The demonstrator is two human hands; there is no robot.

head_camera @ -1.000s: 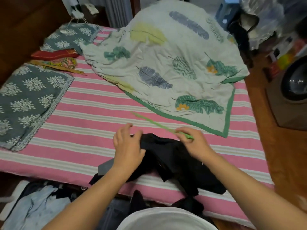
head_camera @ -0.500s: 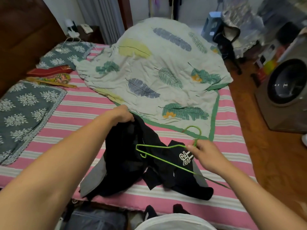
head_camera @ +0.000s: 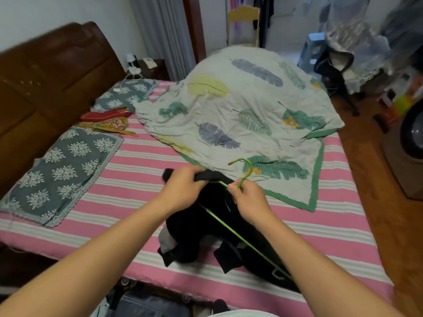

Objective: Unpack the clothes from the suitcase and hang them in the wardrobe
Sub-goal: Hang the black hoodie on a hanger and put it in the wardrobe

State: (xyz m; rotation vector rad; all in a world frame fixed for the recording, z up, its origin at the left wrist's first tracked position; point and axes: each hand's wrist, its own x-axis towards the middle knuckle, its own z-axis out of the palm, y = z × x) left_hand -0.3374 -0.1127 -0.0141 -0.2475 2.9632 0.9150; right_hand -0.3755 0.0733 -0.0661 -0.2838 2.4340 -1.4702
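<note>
Head view, garment: a black garment (head_camera: 219,227) lay bunched on the near part of the bed, its top edge lifted, the rest slumped in folds with a grey lining showing at the left.
Hanger: a thin green wire hanger (head_camera: 246,242) lay partly inside the cloth, its hook (head_camera: 246,168) standing clear above it and one long arm running down across the fabric towards the near edge.
Left hand: the left hand (head_camera: 183,191) gripped the garment's upper edge, fingers curled over the fabric.
Right hand: the right hand (head_camera: 248,200) pinched the hanger at the neck, just below the hook.
Handling: the cloth looked soft, limp and light, likely to slide off a smooth wire; the hanger looked springy and easy to bend.
Best hold: probably the collar or shoulder seam for the garment, and the neck for the hanger.
Bed: a pink striped sheet (head_camera: 142,170) lay under everything, with a leaf-print quilt (head_camera: 240,106) heaped just beyond the hands.
Suitcase: the open suitcase (head_camera: 146,303) showed below the bed's near edge, its contents unclear.
</note>
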